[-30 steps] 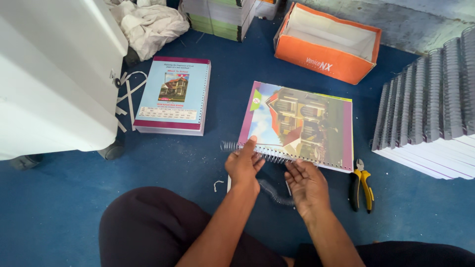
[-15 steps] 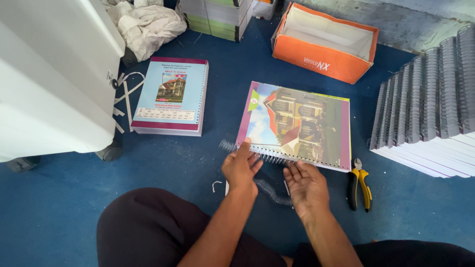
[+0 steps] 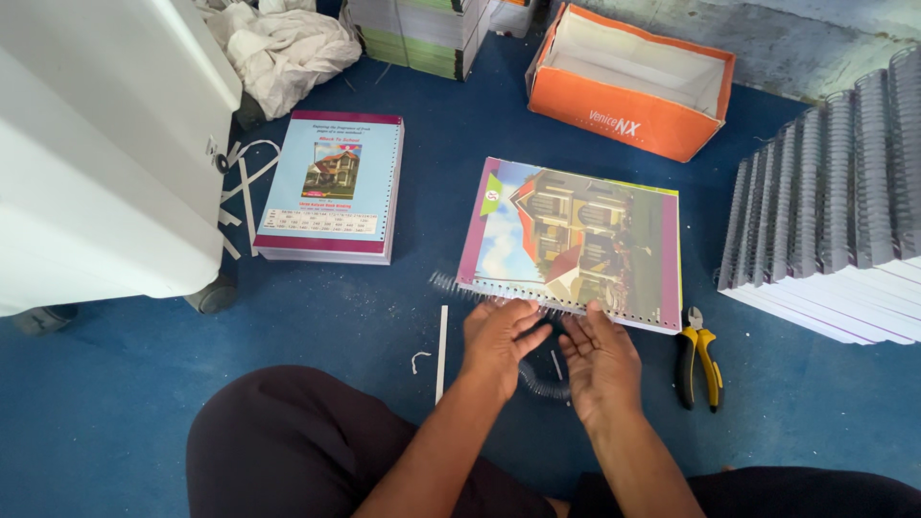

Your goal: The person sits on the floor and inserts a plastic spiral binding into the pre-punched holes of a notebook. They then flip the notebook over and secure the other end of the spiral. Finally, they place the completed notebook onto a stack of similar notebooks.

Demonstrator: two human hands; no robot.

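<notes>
**A:** What packages and printed items appear, and where?

**B:** An orange cardboard box [image 3: 628,82], open-topped with a white lining and white lettering on its near wall, sits at top centre on the blue floor [image 3: 115,403]. Left of centre lies a stack of books [image 3: 329,187] with a pale blue cover, magenta bands and a small house picture. At the right edge, spiral-bound white books [image 3: 835,211] lean in a row. A white cabinet [image 3: 96,163] fills the upper left, with crumpled cloth [image 3: 288,48] behind it.

**A:** And the item being worked on?

**B:** A booklet with a colourful house cover [image 3: 574,240] lies flat at centre, its near edge carrying a wire spiral [image 3: 451,285] that juts past the left corner.

**A:** The hands?

**B:** The left hand [image 3: 499,336] is loosely curled, fingertips at the spiral edge. The right hand [image 3: 600,355] is open, fingers extended, tips touching the same edge. Whether either pinches the wire, I cannot tell. Yellow-handled pliers [image 3: 698,357] lie just beside the right hand.
</notes>
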